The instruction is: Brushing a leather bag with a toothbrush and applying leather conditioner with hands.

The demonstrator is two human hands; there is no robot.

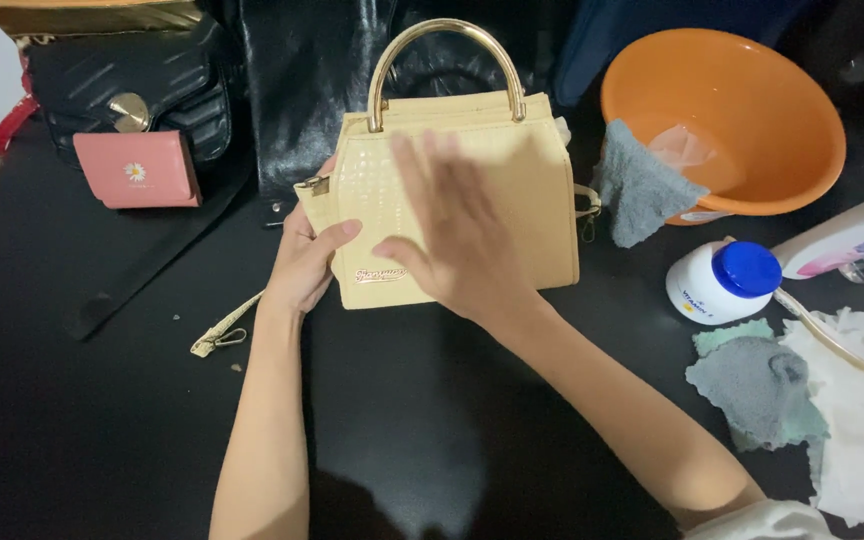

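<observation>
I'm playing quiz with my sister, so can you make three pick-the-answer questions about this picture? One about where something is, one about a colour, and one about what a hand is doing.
1. Where is the grey cloth?
A. Draped over the rim of the orange bowl
B. Inside the cream handbag
C. On the pink wallet

2. What colour is the cap of the white jar?
A. Red
B. Blue
C. Green

3. What is the left hand doing?
A. Lying flat on the table, away from everything
B. Holding the jar
C. Gripping the side of the cream handbag

Answers:
1 A, the cloth hangs over the bowl's near edge.
2 B, the round cap is bright blue.
3 C, its fingers and thumb clasp the bag's left edge while the right hand lies open on the bag's front.
</observation>
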